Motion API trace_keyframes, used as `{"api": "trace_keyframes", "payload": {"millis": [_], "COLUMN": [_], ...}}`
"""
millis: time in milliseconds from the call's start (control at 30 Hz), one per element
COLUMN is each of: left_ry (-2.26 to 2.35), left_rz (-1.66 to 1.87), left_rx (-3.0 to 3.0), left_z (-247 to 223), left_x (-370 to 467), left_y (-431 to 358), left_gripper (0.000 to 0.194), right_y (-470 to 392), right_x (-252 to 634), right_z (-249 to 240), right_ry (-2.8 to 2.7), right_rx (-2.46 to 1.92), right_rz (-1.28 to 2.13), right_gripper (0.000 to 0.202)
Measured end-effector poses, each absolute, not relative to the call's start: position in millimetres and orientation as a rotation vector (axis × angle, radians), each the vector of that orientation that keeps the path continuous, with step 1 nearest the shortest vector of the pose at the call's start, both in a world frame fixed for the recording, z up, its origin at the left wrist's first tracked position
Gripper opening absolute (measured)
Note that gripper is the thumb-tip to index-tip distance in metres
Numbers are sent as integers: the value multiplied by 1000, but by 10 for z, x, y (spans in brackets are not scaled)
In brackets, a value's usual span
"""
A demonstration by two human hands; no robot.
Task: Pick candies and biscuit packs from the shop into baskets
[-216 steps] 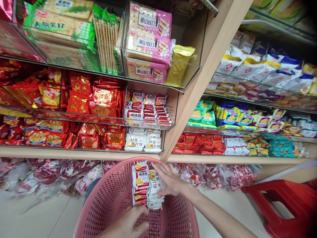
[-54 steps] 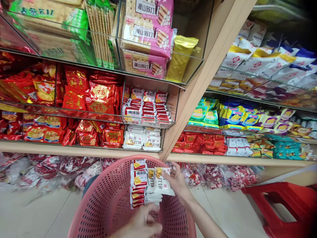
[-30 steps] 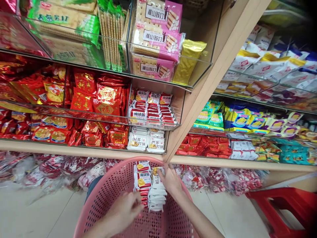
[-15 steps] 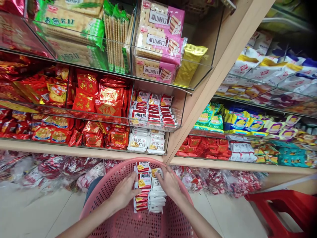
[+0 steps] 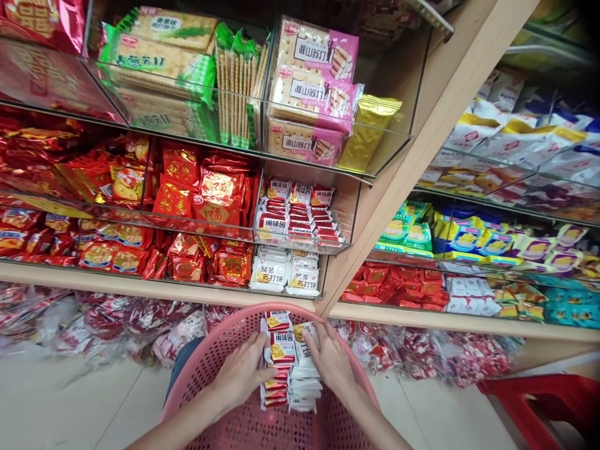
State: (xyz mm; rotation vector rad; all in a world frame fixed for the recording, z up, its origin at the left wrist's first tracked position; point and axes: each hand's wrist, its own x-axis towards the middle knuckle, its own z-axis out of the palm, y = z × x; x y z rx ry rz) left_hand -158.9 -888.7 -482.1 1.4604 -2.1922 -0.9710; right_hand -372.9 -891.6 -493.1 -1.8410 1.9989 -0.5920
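Note:
Two side-by-side rows of small wrapped biscuit packs are between my hands, over a pink perforated plastic basket (image 5: 215,350). My left hand (image 5: 244,369) grips the row of red-and-white biscuit packs (image 5: 282,349) from its left side, thumb across the front. Along the right side, my right hand (image 5: 330,356) is closed on the row of white biscuit packs (image 5: 302,375), its fingers over the top ones. Matching red-and-white packs (image 5: 274,225) and white packs (image 5: 270,273) fill shelf compartments just above the basket.
Ahead stand shelves with clear dividers, holding red snack packets (image 5: 215,200), pink-and-cream cracker packs (image 5: 309,94) and green-ended crackers (image 5: 159,65). Bagged goods (image 5: 140,325) lie on the floor under the shelf. A red plastic stool (image 5: 529,400) stands at the right.
The view has shifted slightly, so shelves and basket appear a little further right and lower. Both hands keep the same hold on the two rows of packs.

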Motion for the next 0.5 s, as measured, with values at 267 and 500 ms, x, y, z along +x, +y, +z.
{"api": "trace_keyframes", "payload": {"millis": [267,500], "left_ry": [-1819,-1456], "left_rz": [-840,-504], "left_rx": [1445,1499], "left_z": [-4435,-4242], "left_x": [-850,-230], "left_y": [-9263,-9721], "left_gripper": [24,40], "right_y": [-8654,-8337], "right_x": [-4108,-4354], "right_z": [-4971,-5063], "right_ry": [2022,2055], "right_rx": [-1673,-1257], "right_rz": [-946,-1156], "right_gripper": [50,60]}}
